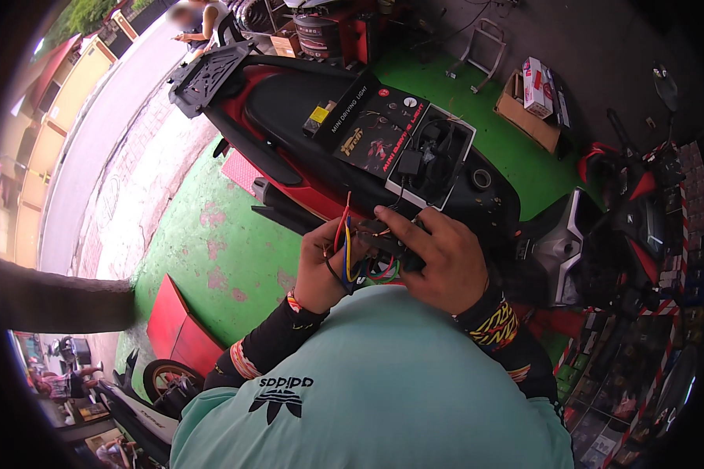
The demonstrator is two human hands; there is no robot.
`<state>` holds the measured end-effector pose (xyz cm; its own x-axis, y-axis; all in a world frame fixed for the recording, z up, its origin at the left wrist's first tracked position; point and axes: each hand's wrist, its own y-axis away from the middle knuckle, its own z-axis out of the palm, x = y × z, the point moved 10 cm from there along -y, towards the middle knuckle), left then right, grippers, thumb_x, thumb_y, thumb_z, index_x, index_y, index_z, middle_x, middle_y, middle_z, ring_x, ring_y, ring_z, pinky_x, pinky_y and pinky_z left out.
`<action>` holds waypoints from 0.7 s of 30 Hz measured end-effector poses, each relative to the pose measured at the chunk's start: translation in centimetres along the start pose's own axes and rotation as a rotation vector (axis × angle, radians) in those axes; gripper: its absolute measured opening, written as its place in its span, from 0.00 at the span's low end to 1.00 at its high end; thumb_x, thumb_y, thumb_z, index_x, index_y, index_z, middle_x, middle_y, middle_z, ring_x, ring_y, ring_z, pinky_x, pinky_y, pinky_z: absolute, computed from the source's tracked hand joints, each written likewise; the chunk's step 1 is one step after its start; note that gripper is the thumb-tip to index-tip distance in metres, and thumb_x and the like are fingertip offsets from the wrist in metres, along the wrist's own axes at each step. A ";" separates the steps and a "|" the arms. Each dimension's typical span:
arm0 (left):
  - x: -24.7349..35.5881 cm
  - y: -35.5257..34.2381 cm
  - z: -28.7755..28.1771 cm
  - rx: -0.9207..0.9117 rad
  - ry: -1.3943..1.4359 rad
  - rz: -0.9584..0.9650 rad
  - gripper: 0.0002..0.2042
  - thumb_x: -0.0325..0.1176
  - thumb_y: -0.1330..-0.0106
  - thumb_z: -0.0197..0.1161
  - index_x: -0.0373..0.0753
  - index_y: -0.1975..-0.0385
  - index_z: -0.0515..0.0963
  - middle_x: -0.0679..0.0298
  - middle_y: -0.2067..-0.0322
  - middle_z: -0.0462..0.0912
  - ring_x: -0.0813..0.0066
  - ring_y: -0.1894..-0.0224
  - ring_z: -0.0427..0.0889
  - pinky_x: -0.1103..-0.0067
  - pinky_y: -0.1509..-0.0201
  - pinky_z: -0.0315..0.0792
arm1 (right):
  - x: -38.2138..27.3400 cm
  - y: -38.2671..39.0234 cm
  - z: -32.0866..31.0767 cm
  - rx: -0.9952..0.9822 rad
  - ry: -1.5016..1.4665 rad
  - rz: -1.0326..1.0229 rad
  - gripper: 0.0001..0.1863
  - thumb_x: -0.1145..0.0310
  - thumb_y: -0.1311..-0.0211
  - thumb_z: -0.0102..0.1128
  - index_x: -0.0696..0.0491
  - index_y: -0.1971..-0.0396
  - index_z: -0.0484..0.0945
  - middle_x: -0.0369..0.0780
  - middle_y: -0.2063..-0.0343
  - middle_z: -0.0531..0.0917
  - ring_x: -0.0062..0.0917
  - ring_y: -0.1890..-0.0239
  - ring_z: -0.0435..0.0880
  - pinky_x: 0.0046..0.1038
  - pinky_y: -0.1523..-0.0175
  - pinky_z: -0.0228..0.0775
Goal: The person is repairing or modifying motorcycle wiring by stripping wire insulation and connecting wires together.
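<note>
My left hand (317,268) is closed around a bundle of thin wires (348,244) in red, yellow, blue and black, their ends pointing up past the fingers. Close against it, my right hand (450,262) has its fingers curled over a small dark object at the wires, mostly hidden by the fingers. Just beyond both hands is a red and black motorcycle with a long black seat (285,98). On that seat lies an opened black box (379,129), its inner tray filled with black light parts and cables (429,160).
A small yellow packet (318,115) rests on the seat. Cardboard boxes (528,117) sit on the green floor (211,242) at the far right. Another scooter (563,246) stands close on my right, and a red ramp-like panel (178,324) is at left. Someone sits at the back left.
</note>
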<state>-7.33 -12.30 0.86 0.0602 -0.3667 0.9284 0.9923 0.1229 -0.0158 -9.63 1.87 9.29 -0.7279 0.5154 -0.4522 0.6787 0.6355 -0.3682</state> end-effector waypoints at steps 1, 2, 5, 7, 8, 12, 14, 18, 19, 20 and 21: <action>0.1 0.0 0.0 0.002 0.001 0.010 0.10 0.30 0.29 0.65 0.30 0.56 0.80 0.64 0.65 0.86 0.82 0.64 0.84 0.82 0.57 0.78 | 0.0 0.0 0.0 0.001 -0.008 -0.004 0.44 0.72 0.58 0.70 0.41 0.33 0.72 0.39 0.72 0.69 0.33 0.72 0.75 0.36 0.68 0.69; 0.1 -0.1 0.1 0.004 0.002 0.019 0.10 0.30 0.29 0.65 0.30 0.56 0.79 0.64 0.65 0.86 0.83 0.64 0.84 0.82 0.57 0.78 | 0.0 0.0 0.0 0.001 -0.018 -0.008 0.45 0.72 0.59 0.70 0.41 0.33 0.72 0.39 0.72 0.69 0.33 0.72 0.75 0.37 0.67 0.69; -0.4 -0.1 -0.2 0.023 -0.005 -0.005 0.10 0.30 0.29 0.64 0.30 0.56 0.79 0.64 0.65 0.86 0.82 0.64 0.84 0.82 0.57 0.78 | 0.1 0.0 0.0 0.022 -0.011 -0.022 0.45 0.73 0.60 0.70 0.41 0.33 0.72 0.39 0.71 0.69 0.33 0.70 0.76 0.37 0.66 0.69; -0.3 -0.2 -0.3 0.023 -0.024 -0.003 0.10 0.31 0.29 0.64 0.30 0.57 0.79 0.64 0.65 0.86 0.82 0.64 0.84 0.83 0.57 0.78 | 0.1 -0.1 0.0 0.023 -0.003 -0.030 0.45 0.73 0.60 0.70 0.41 0.33 0.72 0.39 0.71 0.69 0.33 0.70 0.76 0.37 0.65 0.69; -0.2 -0.2 -0.3 0.024 -0.044 0.002 0.10 0.31 0.29 0.64 0.30 0.57 0.79 0.65 0.66 0.86 0.82 0.64 0.84 0.83 0.57 0.78 | 0.0 -0.1 0.0 0.024 0.005 -0.041 0.45 0.73 0.60 0.70 0.41 0.33 0.72 0.39 0.71 0.69 0.33 0.69 0.76 0.37 0.65 0.69; -0.5 -0.1 -0.5 0.034 -0.048 -0.003 0.11 0.32 0.29 0.64 0.29 0.57 0.79 0.65 0.66 0.86 0.82 0.65 0.83 0.83 0.58 0.78 | -0.1 -0.3 -0.5 0.063 -0.025 -0.046 0.44 0.74 0.64 0.68 0.44 0.36 0.76 0.41 0.72 0.69 0.36 0.73 0.74 0.37 0.65 0.70; -0.5 -0.1 -0.4 0.057 0.006 -0.020 0.11 0.32 0.28 0.64 0.29 0.57 0.79 0.64 0.65 0.86 0.82 0.65 0.84 0.83 0.58 0.78 | 0.1 -0.3 -0.2 0.029 -0.023 -0.030 0.44 0.74 0.63 0.68 0.43 0.36 0.76 0.41 0.72 0.69 0.36 0.73 0.75 0.37 0.66 0.70; -0.9 -0.1 -1.0 0.054 -0.033 -0.032 0.10 0.31 0.28 0.63 0.29 0.57 0.79 0.64 0.65 0.86 0.82 0.64 0.84 0.83 0.57 0.79 | 0.3 -0.3 0.4 -0.017 -0.015 -0.027 0.45 0.73 0.60 0.71 0.41 0.33 0.72 0.39 0.72 0.69 0.33 0.72 0.76 0.36 0.67 0.70; -0.7 -0.1 -0.8 0.047 -0.032 -0.022 0.10 0.31 0.28 0.63 0.29 0.56 0.79 0.64 0.65 0.86 0.82 0.64 0.84 0.83 0.57 0.79 | 0.3 -0.3 0.4 -0.013 -0.007 -0.026 0.45 0.73 0.60 0.71 0.41 0.33 0.72 0.40 0.72 0.69 0.33 0.73 0.76 0.35 0.68 0.70; -0.5 -0.1 -0.7 0.040 -0.029 -0.011 0.10 0.31 0.28 0.63 0.29 0.56 0.79 0.64 0.65 0.86 0.82 0.63 0.85 0.83 0.57 0.79 | 0.3 -0.3 0.4 -0.010 0.001 -0.025 0.45 0.73 0.60 0.71 0.41 0.33 0.72 0.40 0.72 0.69 0.33 0.75 0.76 0.35 0.70 0.71; -0.8 0.0 -1.0 0.040 -0.028 -0.011 0.10 0.31 0.28 0.63 0.29 0.56 0.79 0.64 0.65 0.86 0.82 0.63 0.85 0.83 0.57 0.79 | 0.3 -0.3 0.3 -0.010 0.002 -0.026 0.45 0.73 0.60 0.71 0.41 0.33 0.72 0.40 0.72 0.69 0.33 0.75 0.76 0.35 0.70 0.71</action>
<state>-7.31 -12.94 -0.24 0.0458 -0.3421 0.9386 0.9877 0.1559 0.0087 -9.97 1.64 8.98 -0.7453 0.5003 -0.4408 0.6588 0.6543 -0.3713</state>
